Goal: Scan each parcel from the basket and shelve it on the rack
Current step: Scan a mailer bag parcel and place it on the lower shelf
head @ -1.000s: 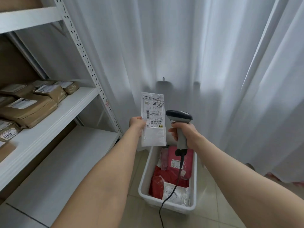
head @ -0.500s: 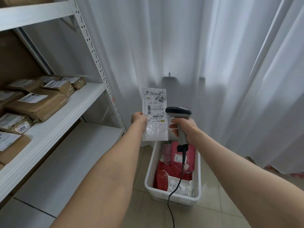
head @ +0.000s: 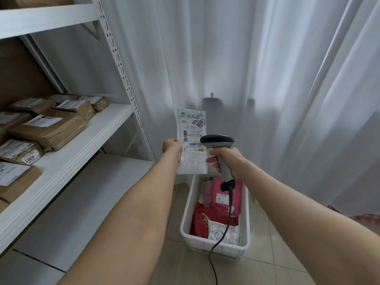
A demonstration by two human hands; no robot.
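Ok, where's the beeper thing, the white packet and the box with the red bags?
scanner (head: 217, 139), head view, on its dark head.
white parcel (head: 192, 128), head view, on its printed label.
basket (head: 187, 204), head view, on its left wall.

Parcel storeroom; rack (head: 115, 128), labelled brown parcels (head: 49, 128)

bright, soft backlight through curtain (head: 246, 58) | sharp focus | wide-angle edge distortion

"3010" sticker on held parcel (head: 192, 140), "4001" on shelved parcel (head: 21, 151)
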